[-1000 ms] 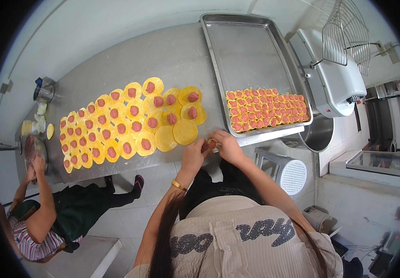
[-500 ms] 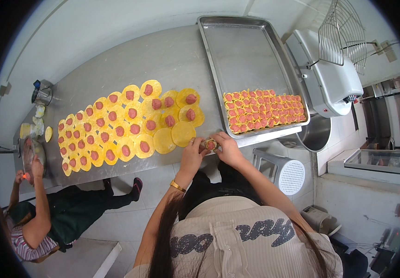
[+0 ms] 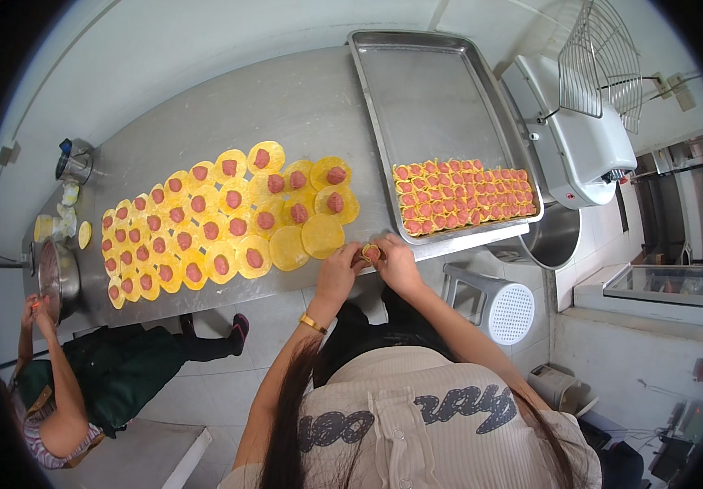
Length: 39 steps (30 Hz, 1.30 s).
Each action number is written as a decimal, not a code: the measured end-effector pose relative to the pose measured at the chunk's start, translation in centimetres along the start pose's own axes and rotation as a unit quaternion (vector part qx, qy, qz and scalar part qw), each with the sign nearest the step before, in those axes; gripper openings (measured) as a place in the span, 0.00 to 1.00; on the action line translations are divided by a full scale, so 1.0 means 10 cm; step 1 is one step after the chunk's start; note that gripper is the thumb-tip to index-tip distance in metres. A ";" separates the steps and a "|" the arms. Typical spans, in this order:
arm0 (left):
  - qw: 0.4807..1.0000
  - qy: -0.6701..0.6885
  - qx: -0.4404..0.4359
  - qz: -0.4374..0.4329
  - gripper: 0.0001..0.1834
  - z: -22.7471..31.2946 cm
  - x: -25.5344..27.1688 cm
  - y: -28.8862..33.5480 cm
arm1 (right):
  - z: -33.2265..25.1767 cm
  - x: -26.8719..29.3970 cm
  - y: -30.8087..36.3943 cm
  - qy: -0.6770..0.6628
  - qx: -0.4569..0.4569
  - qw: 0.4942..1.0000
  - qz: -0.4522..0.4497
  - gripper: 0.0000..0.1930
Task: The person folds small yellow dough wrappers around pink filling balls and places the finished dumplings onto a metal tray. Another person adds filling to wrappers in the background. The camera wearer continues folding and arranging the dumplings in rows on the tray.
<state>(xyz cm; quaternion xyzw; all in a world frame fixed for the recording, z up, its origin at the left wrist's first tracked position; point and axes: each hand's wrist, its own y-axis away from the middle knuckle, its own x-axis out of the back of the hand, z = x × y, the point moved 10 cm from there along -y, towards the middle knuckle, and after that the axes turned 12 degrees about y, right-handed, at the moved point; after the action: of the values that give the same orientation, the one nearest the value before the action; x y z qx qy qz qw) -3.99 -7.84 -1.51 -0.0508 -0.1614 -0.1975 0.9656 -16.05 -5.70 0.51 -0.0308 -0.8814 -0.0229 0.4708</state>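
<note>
Between my left hand (image 3: 339,267) and my right hand (image 3: 396,262), an open-topped dumpling (image 3: 370,255) with a yellow wrapper and pink meat is held at the table's near edge. The fingers of both hands are closed round it. Just left of my hands lie two bare yellow wrappers (image 3: 288,248). Beyond them spread rows of flat round wrappers, each with a lump of pink meat filling (image 3: 254,257). To the right, a large metal tray (image 3: 441,90) holds packed rows of finished dumplings (image 3: 461,197) in its near part.
A co-worker's hands (image 3: 39,306) are beside a metal bowl (image 3: 60,281) at the table's left end. A white machine (image 3: 571,130) with a wire guard stands right of the tray. A grey plastic stool (image 3: 510,310) is on the floor at right.
My fingers have shifted round the dumpling, and its pink top shows more now. At the left, the co-worker's hands have come together and drawn back from the bowl.
</note>
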 end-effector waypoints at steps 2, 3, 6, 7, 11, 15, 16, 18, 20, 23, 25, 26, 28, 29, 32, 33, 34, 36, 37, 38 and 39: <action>1.000 -0.010 -0.003 0.006 0.15 0.02 0.01 -0.01 | -0.02 -0.02 -0.04 -0.015 0.010 1.000 -0.016 0.13; 1.000 -0.018 -0.001 0.008 0.16 0.02 0.01 -0.01 | -0.05 0.00 -0.06 -0.023 0.023 0.999 -0.012 0.13; 0.999 -0.028 0.014 0.011 0.17 0.01 0.01 -0.02 | -0.13 0.05 -0.09 -0.036 0.071 0.997 0.002 0.13; 0.999 -0.024 0.025 0.009 0.17 0.00 0.00 -0.02 | -0.13 0.07 -0.10 -0.035 0.077 0.996 0.008 0.14; 0.998 0.030 0.046 0.026 0.17 -0.03 0.04 -0.01 | -0.06 0.04 -0.08 -0.042 0.039 0.998 -0.006 0.17; 0.999 0.009 0.049 0.012 0.16 -0.03 0.03 -0.01 | -0.16 0.00 -0.10 -0.015 0.088 0.995 -0.040 0.21; 0.999 -0.008 0.052 0.005 0.17 -0.03 0.03 -0.01 | -0.18 0.00 -0.10 0.000 0.096 0.994 -0.044 0.22; 0.999 -0.011 0.049 0.020 0.17 -0.03 0.07 0.01 | -0.19 0.11 -0.07 -0.021 0.093 0.995 -0.002 0.20; 0.997 0.024 0.052 0.057 0.17 -0.03 0.14 0.05 | -0.15 0.13 -0.05 -0.017 0.069 0.997 0.006 0.19; 0.997 0.020 0.005 0.068 0.17 0.07 0.16 0.05 | -0.11 0.05 -0.05 0.006 0.050 0.998 -0.027 0.20; 0.999 0.008 0.015 0.050 0.16 0.06 0.12 0.03 | -0.12 -0.03 -0.08 -0.005 0.065 0.996 -0.055 0.21; 0.999 0.003 0.019 0.040 0.15 0.06 0.10 0.02 | -0.15 -0.01 -0.10 -0.016 0.087 0.995 -0.042 0.20; 0.999 0.005 0.037 0.030 0.15 0.03 0.07 0.02 | -0.15 0.02 -0.11 -0.033 0.090 0.995 -0.022 0.19; 0.999 0.005 0.046 0.023 0.14 0.02 0.05 0.02 | -0.14 0.04 -0.11 -0.032 0.087 0.996 -0.009 0.17; 0.997 -0.033 0.017 0.070 0.12 0.09 0.12 0.02 | -0.08 0.07 -0.10 -0.022 0.054 0.998 0.009 0.14; 0.997 -0.037 0.019 0.065 0.12 0.09 0.10 0.02 | -0.08 0.02 -0.10 -0.015 0.055 0.998 -0.021 0.15; 0.997 -0.042 0.021 0.060 0.12 0.08 0.09 0.02 | -0.08 -0.05 -0.10 -0.010 0.053 0.997 -0.059 0.16; 0.998 -0.029 0.033 0.050 0.12 0.05 0.08 0.01 | -0.13 -0.02 -0.11 -0.034 0.071 0.995 -0.054 0.17; 0.998 -0.011 0.044 0.043 0.12 0.02 0.07 0.01 | -0.14 0.00 -0.11 -0.054 0.072 0.995 -0.050 0.17; 0.998 0.006 0.054 0.038 0.12 -0.01 0.06 0.01 | -0.15 0.03 -0.12 -0.032 0.076 0.996 -0.033 0.16; 0.998 0.010 0.047 0.045 0.12 0.00 0.07 0.01 | -0.15 0.07 -0.12 -0.017 0.072 0.997 -0.010 0.16</action>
<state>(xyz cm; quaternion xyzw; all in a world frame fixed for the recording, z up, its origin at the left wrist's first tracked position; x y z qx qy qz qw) -3.33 -8.00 -1.29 -0.0106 -0.1582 -0.1460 0.9765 -15.34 -6.99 1.93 0.0114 -0.8887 0.0370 0.4568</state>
